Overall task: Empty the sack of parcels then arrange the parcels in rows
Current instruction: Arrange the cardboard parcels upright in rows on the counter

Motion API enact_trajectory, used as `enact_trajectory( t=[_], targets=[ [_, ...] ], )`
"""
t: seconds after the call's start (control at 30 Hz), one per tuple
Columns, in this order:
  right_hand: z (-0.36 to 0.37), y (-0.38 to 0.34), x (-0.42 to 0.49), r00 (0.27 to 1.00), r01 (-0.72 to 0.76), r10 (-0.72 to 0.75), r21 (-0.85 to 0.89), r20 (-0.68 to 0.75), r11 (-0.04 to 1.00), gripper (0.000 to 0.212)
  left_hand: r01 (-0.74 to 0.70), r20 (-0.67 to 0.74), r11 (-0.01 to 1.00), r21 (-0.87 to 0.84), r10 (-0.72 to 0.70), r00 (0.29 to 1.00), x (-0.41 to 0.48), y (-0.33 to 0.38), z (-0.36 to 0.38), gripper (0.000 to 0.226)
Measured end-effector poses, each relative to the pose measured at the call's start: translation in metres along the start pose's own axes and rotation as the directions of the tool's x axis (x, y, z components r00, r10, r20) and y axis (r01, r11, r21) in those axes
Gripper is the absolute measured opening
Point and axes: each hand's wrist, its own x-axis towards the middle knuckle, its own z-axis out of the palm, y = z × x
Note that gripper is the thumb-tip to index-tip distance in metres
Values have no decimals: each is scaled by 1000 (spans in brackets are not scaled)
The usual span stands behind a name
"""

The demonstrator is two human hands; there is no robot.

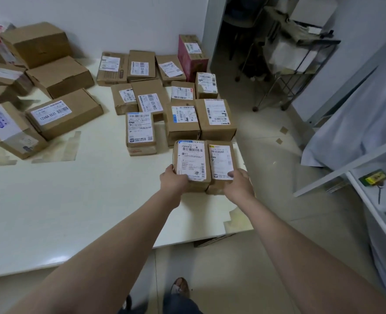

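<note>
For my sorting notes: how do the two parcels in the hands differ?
The left parcel carries a blue-topped white label; the right parcel a yellow-topped one. The left parcel looks wider than the right parcel. Both are brown cardboard, label up, side by side.

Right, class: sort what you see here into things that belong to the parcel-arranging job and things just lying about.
Job: left hand, right hand, the white-label parcel and yellow-label parcel they hold, rowed parcels, unsorted boxes, table.
Lying about: wire trolley, draped white sheet, yellow-green object.
</note>
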Motion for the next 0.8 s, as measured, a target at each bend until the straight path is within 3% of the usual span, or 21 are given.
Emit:
enact_trajectory(
  t=[0.1,0.2,0.37,0.47,0.67,0.8],
  targets=[
    [-4,-20,2,964,39,-68,-117,-257,992,32,-1,-160,996,87,15,987,8,6,-10,67],
    [-6,-65,1,879,266,-279,-87,-386,960,23,-43,-314,984,176,97,944,16,26,-41,64],
    [22,-164,-6,771,596,-595,-72,-227,800,23,-70,-462,961,266,191,866,42,58,-122,66],
    [62,-223,-12,708,698,-700,-56,-95,713,23,-15,-537,924,381,235,811,61,72,-185,66],
    [149,-340,-17,767,642,-633,-87,106,762,31,88,-632,857,508,301,714,109,81,-335,70],
    [207,-401,-24,809,578,-539,-152,236,801,40,169,-594,897,408,120,796,139,78,-413,105]
  ],
)
